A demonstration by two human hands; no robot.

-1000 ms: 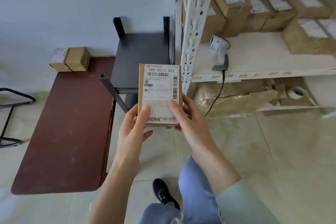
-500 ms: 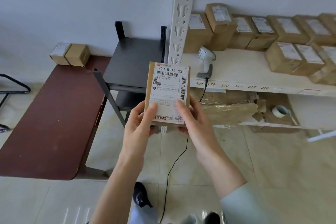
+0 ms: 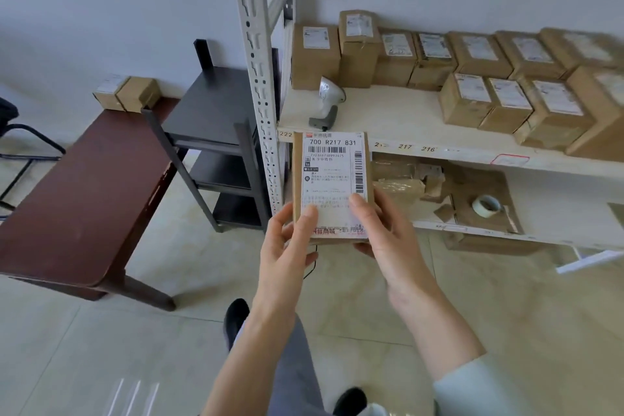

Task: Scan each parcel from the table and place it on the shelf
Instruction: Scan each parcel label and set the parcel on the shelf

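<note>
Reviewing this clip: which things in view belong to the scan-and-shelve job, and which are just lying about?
Part of the job:
- parcel, held in the grip of left hand and right hand
- scanner lying on the shelf
- parcel on the table
- table

Lying about:
- tape roll
- black rack
- cardboard scraps

A brown cardboard parcel [image 3: 332, 186] stands upright in the air in front of the shelf [image 3: 398, 118], its white shipping label facing the camera and reading "700 R217 831" above barcodes. The left hand [image 3: 287, 246] and right hand [image 3: 385, 230] grip its lower end, thumbs pressed on the label. One more parcel [image 3: 126, 93] lies at the far end of the dark red table [image 3: 74, 199]. Rows of labelled parcels [image 3: 479, 78] sit on the shelf, beside a grey handheld scanner [image 3: 327, 103]
</note>
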